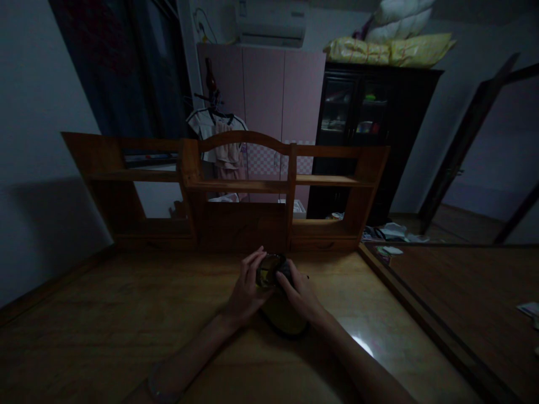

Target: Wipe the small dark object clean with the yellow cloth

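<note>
A round, dark, glassy object (266,271) is gripped by the left hand (248,290) and right hand (300,289), fingers curved round it.

Readable text: none
Air conditioner (272,22), high beyond the hands (248,290): sticker (243,8) too small to read
Yellow bags (416,50), up right of the hands: markings illegible

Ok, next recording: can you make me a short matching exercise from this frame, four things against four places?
Things
1. dark round object
2. air conditioner
3. yellow bags
4. band

Places
A. on top of the black cabinet
B. around the left forearm
C. held between the left hand and the right hand
D. on the wall above the pink wardrobe

Pairs: 1-C, 2-D, 3-A, 4-B
</note>
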`<state>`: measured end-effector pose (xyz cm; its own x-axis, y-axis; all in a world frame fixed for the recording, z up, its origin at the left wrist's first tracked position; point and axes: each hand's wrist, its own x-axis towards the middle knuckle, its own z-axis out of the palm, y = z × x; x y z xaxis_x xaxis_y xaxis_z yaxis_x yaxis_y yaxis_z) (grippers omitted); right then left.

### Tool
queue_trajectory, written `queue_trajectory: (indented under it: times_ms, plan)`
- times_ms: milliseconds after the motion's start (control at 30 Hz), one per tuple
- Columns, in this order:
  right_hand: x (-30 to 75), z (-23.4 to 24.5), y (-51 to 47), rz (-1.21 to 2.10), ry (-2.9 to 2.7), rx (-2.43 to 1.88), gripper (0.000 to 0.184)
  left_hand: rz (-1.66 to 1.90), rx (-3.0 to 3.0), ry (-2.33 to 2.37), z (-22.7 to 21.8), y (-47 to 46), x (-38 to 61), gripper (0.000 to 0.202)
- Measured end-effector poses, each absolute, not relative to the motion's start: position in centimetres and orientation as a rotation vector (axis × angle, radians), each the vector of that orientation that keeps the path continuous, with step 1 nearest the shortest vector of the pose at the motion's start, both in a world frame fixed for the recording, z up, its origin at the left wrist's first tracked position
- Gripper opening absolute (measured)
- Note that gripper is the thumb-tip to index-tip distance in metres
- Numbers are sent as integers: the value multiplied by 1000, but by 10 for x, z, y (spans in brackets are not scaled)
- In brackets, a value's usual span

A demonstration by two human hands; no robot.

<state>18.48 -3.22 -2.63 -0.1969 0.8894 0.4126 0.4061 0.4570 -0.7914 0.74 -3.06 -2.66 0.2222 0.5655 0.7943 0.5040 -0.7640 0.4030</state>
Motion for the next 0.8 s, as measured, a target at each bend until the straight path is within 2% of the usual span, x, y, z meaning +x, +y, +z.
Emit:
queue_trajectory:
  times_ms: [233,400,500,800]
  plan:
    - [184,-18,-34,816,-1698,-976,34,1526,2464,949,-26,-32,8,70]
    - [181,-18,-29,1334,-1395,-756,34,1567,2430,932,-28,-30,7,70]
    - [180,-19,-29,1527,-1269,-690,35,1615,2394,973,-30,-27,9,72]
    - [180,-17,-29,1577,-1154,-725,39,1760,2249,1139,-28,-22,13,78]
